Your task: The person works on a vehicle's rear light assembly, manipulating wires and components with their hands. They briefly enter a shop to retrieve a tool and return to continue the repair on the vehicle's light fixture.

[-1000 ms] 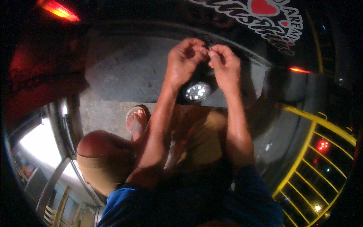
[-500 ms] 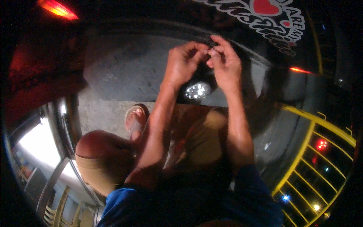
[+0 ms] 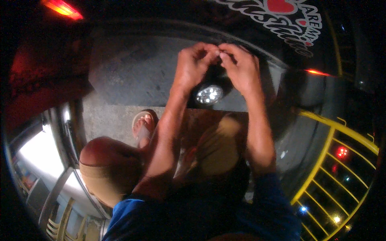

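Note:
My left hand (image 3: 192, 64) and my right hand (image 3: 240, 67) meet fingertip to fingertip above a dark grey panel. Thumb and fingers of each hand are pinched together. Whatever lies between them is too small and blurred to name. Just below the hands, a round lamp with bright clear facets (image 3: 210, 95) rests against the grey panel (image 3: 132, 70). A dark area, perhaps shadow, lies between the lamp and my fingers.
A glowing red-orange light (image 3: 62, 9) is at the far left. A dark surface with a heart decal (image 3: 280, 5) rises at the far right. Yellow railing (image 3: 317, 176) stands on the right; chairs (image 3: 60, 225) are at lower left. My sandalled foot (image 3: 144, 123) rests on concrete.
The right hand's fingers have folded down and closed in against the left fingertips. The left hand has hardly moved.

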A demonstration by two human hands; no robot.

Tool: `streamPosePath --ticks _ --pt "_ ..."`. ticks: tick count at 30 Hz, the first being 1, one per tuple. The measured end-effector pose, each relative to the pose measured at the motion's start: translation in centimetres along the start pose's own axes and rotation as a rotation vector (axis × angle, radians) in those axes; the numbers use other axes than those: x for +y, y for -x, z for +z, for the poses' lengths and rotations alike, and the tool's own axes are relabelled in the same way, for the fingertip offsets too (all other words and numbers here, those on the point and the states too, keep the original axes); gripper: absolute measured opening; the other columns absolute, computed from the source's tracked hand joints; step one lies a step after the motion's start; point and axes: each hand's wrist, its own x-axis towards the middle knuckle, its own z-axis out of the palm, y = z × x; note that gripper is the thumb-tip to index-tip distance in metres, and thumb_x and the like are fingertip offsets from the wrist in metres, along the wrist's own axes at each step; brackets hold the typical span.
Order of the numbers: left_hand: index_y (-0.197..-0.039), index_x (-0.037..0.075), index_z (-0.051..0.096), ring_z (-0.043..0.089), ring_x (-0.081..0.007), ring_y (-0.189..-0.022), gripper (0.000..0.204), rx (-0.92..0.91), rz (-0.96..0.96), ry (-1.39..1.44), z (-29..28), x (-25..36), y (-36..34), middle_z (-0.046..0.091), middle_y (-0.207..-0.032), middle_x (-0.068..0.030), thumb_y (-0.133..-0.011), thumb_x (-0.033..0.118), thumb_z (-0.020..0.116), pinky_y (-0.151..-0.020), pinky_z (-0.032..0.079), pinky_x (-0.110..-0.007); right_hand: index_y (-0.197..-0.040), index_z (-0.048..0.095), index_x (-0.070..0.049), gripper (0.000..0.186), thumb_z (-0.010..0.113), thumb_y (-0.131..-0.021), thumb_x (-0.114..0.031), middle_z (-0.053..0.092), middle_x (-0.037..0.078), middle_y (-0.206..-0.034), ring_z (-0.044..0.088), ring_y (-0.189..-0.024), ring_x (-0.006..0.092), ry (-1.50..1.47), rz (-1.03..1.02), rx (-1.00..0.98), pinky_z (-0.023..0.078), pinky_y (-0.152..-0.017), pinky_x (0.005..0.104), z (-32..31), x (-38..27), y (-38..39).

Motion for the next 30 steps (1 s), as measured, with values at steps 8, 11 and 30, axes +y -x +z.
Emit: streamPosePath --ticks 8,11,30 --pt "-0.097 -0.002 0.064 0.063 -0.0128 -0.075 0.021 -0.086 -0.158 0.145 -0.2 0.9 0.0 0.068 -0.085 -0.0069 -0.094 0.019 0.062 -0.071 0.052 -0.027 -0.093 0.064 -0.001 0.010 0.064 -0.084 -0.006 0.063 0.015 -0.087 0.063 -0.078 0.0339 0.068 -0.141 -0.017 0.050 -0.069 0.0393 -0.3 0.7 -0.8" --pt "-0.096 -0.002 0.064 0.063 -0.0132 -0.075 0.022 -0.097 -0.176 0.201 -0.1 0.9 0.0 0.067 -0.085 -0.0075 -0.095 0.019 0.061 -0.069 0.052 -0.026 -0.093 0.064 -0.001 0.010 0.063 -0.085 -0.005 0.063 0.015 -0.087 0.063 -0.078 0.0328 0.127 -0.233 0.024 0.051 -0.069 0.0386 -0.3 0.5 -0.6" --pt "-0.097 -0.005 0.064 0.063 -0.0138 -0.068 0.017 -0.080 -0.462 0.601 -1.1 0.5 -0.2 0.067 -0.084 -0.0093 -0.092 0.012 0.062 -0.059 0.053 -0.022 -0.094 0.066 0.001 0.010 0.064 -0.085 -0.003 0.064 0.014 -0.089 0.065 -0.080 0.0297 0.188 -0.406 0.036 0.052 -0.069 0.0360 0.1 1.0 -0.9"
